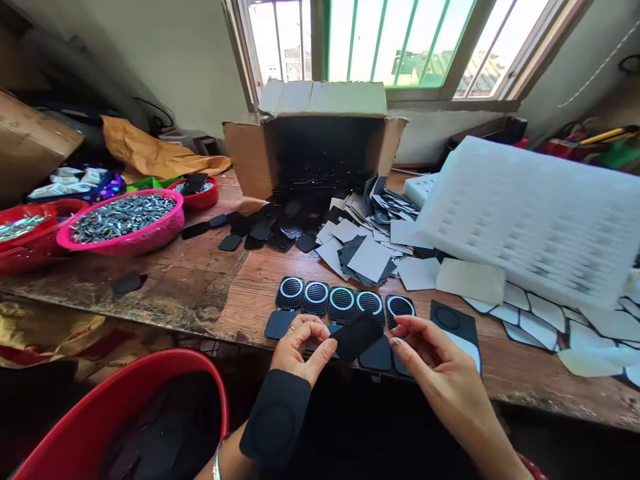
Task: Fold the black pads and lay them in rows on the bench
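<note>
My left hand [306, 350] pinches the left end of a dark flat piece [359, 335] between thumb and fingers. My right hand [435, 357] is just right of that piece, thumb and index finger near each other; whether something thin is between them is too small to tell. A black sheet with a faint ring [273, 417] lies over my left wrist. Beyond the hands, several black cases with pale rings [342, 304] stand in a row, with flat dark flaps toward me. Beside my right hand lies a black card with a ring [447, 319] on a pale sheet.
An open cardboard box [247, 157] stands at the back, black pieces [260, 231] before it. Grey cards [370, 259] are heaped right of centre, near a large white tray [530, 213]. At left, a pink basket [170, 223] holds metal parts; a red tub [223, 393] is below.
</note>
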{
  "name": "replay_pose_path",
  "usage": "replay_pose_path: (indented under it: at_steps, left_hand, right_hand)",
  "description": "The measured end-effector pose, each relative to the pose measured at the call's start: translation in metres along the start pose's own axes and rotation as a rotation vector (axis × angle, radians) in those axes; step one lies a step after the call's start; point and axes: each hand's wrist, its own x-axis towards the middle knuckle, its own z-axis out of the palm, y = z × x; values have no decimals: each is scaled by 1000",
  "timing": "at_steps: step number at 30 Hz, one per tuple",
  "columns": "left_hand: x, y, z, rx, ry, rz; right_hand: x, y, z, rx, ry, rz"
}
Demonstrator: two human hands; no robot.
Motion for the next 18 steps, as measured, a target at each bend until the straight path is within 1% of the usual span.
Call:
replay_pose_path:
  at_steps: [3, 5, 7, 9, 10, 11, 12, 15, 16, 18]
  left_hand:
    - [0, -3, -10, 71, -72, 13]
    - [3, -4, -19, 146, -63, 36]
    - [9, -7, -30, 258, 33, 69]
    - [18, -12, -43, 436, 149, 108]
    - [23, -16, -50, 537, 183, 118]
    - [28, -20, -56, 629, 181, 117]
    - [33, -24, -62, 700, 148, 100]
    - [44, -32, -77, 780, -3, -17]
    - [47, -32, -81, 775, -23, -52]
    - [52, -31, -88, 735, 4, -103]
  right_hand:
    - [10, -11, 7, 36, -129, 24]
    - [14, -18, 12, 44, -132, 8]
    - [18, -21, 18, 62, -67, 16]
    - [21, -18, 23, 93, -11, 60]
    - [23, -15, 25, 113, -6, 92]
    - [25, -12, 27, 138, -12, 124]
    - [27, -9, 29, 164, -26, 153]
    - [30, 0, 33, 215, -61, 216]
    - [30, 1, 34, 217, -62, 227]
    - [30, 2, 34, 203, -59, 241]
